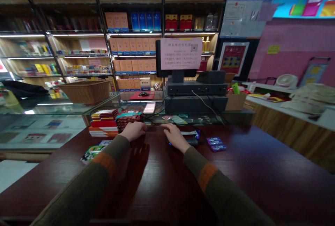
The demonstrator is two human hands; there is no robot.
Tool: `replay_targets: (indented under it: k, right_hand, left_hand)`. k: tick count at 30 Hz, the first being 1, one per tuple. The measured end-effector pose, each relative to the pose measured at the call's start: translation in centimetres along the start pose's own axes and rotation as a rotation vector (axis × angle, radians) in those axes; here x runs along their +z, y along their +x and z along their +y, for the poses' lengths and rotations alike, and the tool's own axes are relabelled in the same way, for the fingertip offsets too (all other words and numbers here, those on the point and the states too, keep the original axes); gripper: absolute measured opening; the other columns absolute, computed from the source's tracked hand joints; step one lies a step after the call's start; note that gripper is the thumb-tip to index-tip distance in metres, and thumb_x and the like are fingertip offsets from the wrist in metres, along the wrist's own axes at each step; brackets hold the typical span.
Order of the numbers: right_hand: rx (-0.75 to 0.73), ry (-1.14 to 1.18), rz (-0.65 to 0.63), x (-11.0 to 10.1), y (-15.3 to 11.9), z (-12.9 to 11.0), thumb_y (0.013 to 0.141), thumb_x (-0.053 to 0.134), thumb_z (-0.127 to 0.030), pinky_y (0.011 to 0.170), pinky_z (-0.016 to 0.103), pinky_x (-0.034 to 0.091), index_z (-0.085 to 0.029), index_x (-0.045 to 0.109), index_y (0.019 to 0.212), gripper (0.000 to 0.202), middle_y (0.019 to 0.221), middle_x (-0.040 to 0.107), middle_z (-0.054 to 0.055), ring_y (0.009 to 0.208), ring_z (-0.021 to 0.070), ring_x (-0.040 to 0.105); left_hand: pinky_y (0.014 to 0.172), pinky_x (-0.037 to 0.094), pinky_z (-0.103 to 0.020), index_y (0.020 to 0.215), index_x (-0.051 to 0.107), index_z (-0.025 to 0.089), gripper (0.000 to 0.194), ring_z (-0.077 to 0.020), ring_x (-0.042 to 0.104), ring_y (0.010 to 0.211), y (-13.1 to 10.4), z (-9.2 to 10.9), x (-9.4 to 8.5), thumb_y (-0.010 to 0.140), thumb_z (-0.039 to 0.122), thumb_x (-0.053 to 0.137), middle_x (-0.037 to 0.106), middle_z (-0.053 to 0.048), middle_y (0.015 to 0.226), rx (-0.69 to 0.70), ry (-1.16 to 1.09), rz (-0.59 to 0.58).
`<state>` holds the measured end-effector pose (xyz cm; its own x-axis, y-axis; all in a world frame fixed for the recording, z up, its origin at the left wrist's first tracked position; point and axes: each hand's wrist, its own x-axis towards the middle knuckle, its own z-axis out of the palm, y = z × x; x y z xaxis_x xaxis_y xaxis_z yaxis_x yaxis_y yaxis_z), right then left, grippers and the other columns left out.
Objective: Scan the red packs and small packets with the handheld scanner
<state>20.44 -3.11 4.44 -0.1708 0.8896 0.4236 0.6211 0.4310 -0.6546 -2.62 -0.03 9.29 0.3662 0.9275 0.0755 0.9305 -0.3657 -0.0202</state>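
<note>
My left hand [134,131] is at the far part of the dark red table [162,184], right beside a stack of brown and teal packets [129,116]; its fingers are curled, and whether they grip anything is hidden. My right hand [175,136] reaches over the table's far edge area with fingers extended, nothing visible in them. Under and beside its wrist lies a dark device [192,142] with a small blue light. Purple packets [216,144] lie further right. A pile of red, white and orange boxes [104,128] stands left of the brown packets.
Behind the table are a cash register [196,103] with cables and a monitor bearing a pink sign [181,54]. A wicker basket [85,92] sits on the glass counter at left. Green packets [91,153] lie by my left forearm. A cardboard box [235,101] stands right of the register.
</note>
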Motion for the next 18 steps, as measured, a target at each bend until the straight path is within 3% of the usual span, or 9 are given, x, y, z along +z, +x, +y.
replay_targets:
  k: [7, 18]
  right_hand:
    - [0.025, 0.010, 0.067, -2.7, -0.5, 3.1, 0.087, 0.050, -0.011, 0.110, 0.040, 0.041, -0.020, 0.073, 0.116, 0.038, 0.122, 0.071, 0.007, 0.118, 0.0210, 0.060]
    - [0.126, -0.035, 0.180, -7.2, -1.7, 10.2, 0.087, 0.051, -0.015, 0.110, 0.041, 0.042, -0.019, 0.072, 0.117, 0.037, 0.123, 0.070, 0.009, 0.119, 0.0226, 0.062]
  left_hand:
    - [0.089, 0.051, -0.040, 0.104, 0.072, 0.023, 0.026, -0.0289, 0.070, 0.102, 0.7, 2.2, 0.7, 0.082, 0.032, 0.062, 0.074, -0.012, 0.110, -0.070, 0.030, -0.041]
    - [0.088, 0.053, -0.039, 0.107, 0.072, 0.025, 0.028, -0.0297, 0.069, 0.106, 4.2, 6.4, 2.3, 0.086, 0.026, 0.054, 0.074, -0.011, 0.112, -0.002, -0.094, -0.093]
